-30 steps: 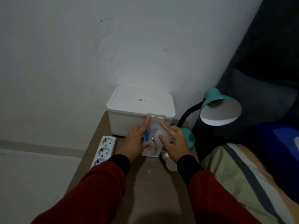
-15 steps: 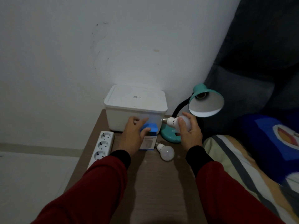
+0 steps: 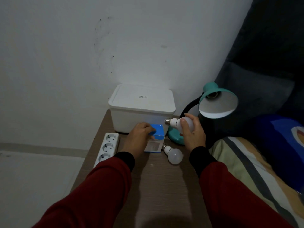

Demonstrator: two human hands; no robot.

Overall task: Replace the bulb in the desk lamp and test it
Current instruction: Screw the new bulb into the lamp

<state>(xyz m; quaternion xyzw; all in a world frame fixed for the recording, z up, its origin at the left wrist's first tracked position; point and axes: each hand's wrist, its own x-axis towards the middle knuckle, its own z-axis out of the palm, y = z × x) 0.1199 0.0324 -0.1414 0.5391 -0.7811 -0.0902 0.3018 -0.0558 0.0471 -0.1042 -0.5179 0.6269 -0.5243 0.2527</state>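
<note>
A teal desk lamp [image 3: 215,102] stands at the table's far right, its shade tilted toward me and its socket empty. My right hand [image 3: 193,134] grips a white bulb [image 3: 180,124] just below the shade, screw base pointing left. A second white bulb [image 3: 174,154] lies on the wooden table [image 3: 164,186] in front of the lamp's base. My left hand [image 3: 139,137] rests on a blue and white bulb box [image 3: 156,137], fingers on its top flap.
A white lidded plastic container [image 3: 141,109] sits at the back against the wall. A white power strip [image 3: 107,148] lies along the table's left edge. Striped bedding [image 3: 246,162] and a blue pillow [image 3: 279,145] border the right side.
My right hand pulled the bulb out of the box and lifted it right, toward the lamp shade. My left hand pressed the box flap down. The camera view shifted.
</note>
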